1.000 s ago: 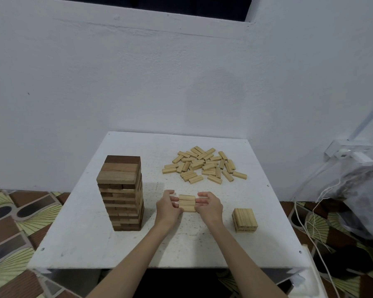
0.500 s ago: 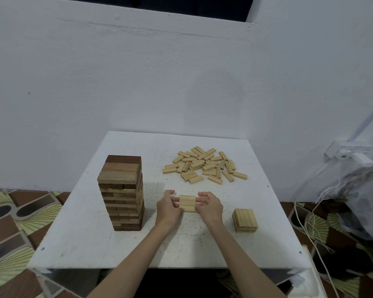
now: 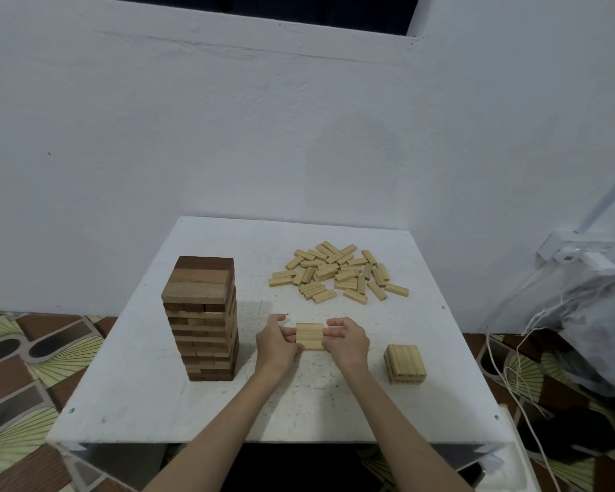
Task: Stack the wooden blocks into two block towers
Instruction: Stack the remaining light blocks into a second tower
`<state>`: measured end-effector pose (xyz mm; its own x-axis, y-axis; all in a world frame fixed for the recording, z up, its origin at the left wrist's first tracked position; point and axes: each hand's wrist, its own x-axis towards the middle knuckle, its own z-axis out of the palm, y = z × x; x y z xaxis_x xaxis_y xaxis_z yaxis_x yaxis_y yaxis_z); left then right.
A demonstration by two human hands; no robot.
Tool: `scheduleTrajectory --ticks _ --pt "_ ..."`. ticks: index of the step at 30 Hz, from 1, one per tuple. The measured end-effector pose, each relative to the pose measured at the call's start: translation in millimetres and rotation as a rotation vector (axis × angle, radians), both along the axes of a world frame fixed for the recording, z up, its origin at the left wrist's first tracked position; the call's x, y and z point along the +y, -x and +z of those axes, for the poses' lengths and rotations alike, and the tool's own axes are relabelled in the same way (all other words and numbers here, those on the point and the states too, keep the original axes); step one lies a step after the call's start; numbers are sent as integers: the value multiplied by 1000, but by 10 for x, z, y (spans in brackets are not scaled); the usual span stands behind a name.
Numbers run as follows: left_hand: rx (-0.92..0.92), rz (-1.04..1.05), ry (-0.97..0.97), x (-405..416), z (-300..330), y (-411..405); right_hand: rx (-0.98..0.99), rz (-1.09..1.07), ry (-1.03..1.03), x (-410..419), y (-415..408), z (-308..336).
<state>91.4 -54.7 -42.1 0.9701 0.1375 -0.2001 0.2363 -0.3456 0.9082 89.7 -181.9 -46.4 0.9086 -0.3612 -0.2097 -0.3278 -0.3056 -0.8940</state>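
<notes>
A tall tower of dark wooden blocks (image 3: 202, 321) stands on the left of the white table (image 3: 157, 403). A short stack of light blocks (image 3: 404, 363) sits at the right front. A heap of loose light blocks (image 3: 338, 275) lies at the back of the table. Between the two stacks, my left hand (image 3: 276, 344) and my right hand (image 3: 347, 340) press from both sides on a row of three light blocks (image 3: 309, 336) held side by side, just above or on the table; which one I cannot tell.
White walls close the back and right. A wall socket (image 3: 576, 253) with white cables (image 3: 512, 385) and a dark bag (image 3: 593, 328) are at the right. Patterned floor tiles (image 3: 18, 367) lie left of the table.
The three blocks between my hands have been squeezed together into a tight, even row. Both hands stay in nearly the same place.
</notes>
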Motion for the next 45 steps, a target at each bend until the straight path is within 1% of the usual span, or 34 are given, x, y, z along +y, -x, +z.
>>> scheduleTrajectory --ticks 19,31,37,45 --pt "29 24 54 26 -7 14 18 -7 -40 -21 16 -21" --pt "54 6 50 30 5 -2 29 -29 -8 -14 6 2" --pt "55 24 52 6 0 -19 15 -23 -1 12 22 -2" --pt "43 70 82 -17 16 4 -10 -56 -39 18 45 4"
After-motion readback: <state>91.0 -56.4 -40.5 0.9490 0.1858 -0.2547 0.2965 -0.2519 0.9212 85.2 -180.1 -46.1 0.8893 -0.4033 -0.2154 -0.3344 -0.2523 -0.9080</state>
